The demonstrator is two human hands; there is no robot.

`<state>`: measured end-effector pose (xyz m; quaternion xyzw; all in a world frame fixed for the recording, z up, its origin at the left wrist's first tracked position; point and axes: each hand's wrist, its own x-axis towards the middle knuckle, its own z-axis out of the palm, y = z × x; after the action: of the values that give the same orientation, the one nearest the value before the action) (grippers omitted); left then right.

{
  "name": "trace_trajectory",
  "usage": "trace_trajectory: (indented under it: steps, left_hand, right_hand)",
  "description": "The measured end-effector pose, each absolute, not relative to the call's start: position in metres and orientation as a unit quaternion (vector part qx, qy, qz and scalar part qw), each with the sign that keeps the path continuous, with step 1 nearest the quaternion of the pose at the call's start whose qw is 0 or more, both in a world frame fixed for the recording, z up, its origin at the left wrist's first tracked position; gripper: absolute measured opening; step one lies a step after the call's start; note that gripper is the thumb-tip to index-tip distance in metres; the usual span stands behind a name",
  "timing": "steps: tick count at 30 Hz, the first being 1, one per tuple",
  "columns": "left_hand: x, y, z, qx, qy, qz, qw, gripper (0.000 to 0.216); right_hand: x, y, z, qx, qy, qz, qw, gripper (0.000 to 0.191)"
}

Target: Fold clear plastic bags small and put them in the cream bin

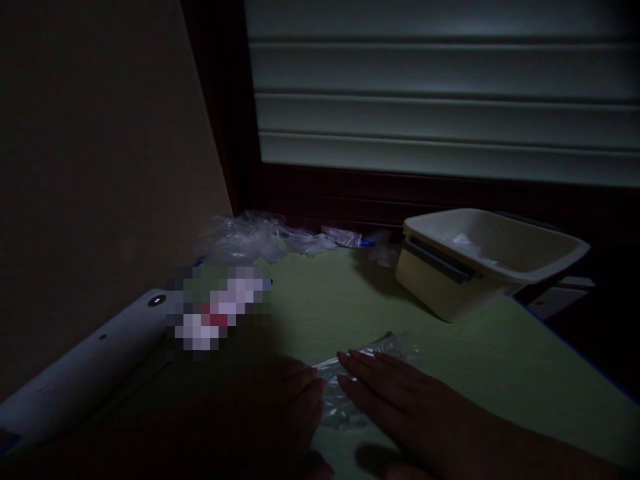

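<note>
Landmark = green mat (350,300) covering the table, dim light

Far left edge of mat: long white tube-shaped device (85,367) lying diagonally, small round button near its upper end. A blurred-out patch sits just right of its top, contents unreadable

Back-left corner of mat: heap of crumpled clear plastic bags (250,237) against the dark wood frame, trailing right along the back edge

Front centre of mat: left hand (295,407) palm down, fingers extended and flat, mostly in shadow, fingertips touching the left edge of a small clear plastic bag (370,373). Not gripping

The bag lies flat on the mat between and under both hands, its far end sticking out past the fingertips

Right hand (395,407) just right of the left, also palm down, fingers straight and together, pressing on top of the bag. No pinch, no grasp

Back-right of mat: cream plastic tub (500,260) with dark handle strip on its near wall, something pale inside, can't tell what. Well apart from the hands
</note>
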<state>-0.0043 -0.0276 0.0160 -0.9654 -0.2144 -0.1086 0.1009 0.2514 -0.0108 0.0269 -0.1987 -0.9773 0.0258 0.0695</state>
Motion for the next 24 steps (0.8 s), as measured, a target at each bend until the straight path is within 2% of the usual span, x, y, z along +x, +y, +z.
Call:
trace_trajectory:
  steps: [4,9,12,15,21,24]
  left_hand:
    - [-0.004,-0.028,0.02,-0.962,-0.229,-0.104,0.108,0.041]
    - [-0.006,-0.03,0.016,-0.96,-0.236,-0.117,0.099,0.038]
    - [-0.007,-0.032,0.01,-0.953,-0.245,-0.151,0.1,0.032]
    - [-0.005,-0.031,0.008,-0.942,-0.254,-0.194,0.105,0.031]
    - [-0.001,-0.022,0.012,-0.932,-0.259,-0.227,0.117,0.05]
    - [-0.004,-0.016,0.013,-0.94,-0.248,-0.219,0.086,0.044]
  right_hand:
    - [0.269,-0.014,0.042,-0.24,-0.965,0.004,0.104,0.061]
    - [0.289,-0.009,0.021,-0.268,-0.956,-0.04,0.109,0.071]
    - [0.296,-0.005,0.014,-0.269,-0.955,-0.062,0.107,0.07]
    - [0.297,-0.004,0.015,-0.269,-0.955,-0.077,0.101,0.062]
    - [0.288,-0.003,0.024,-0.305,-0.941,-0.054,0.137,0.035]
    - [0.288,-0.003,0.021,-0.329,-0.927,-0.03,0.179,0.031]
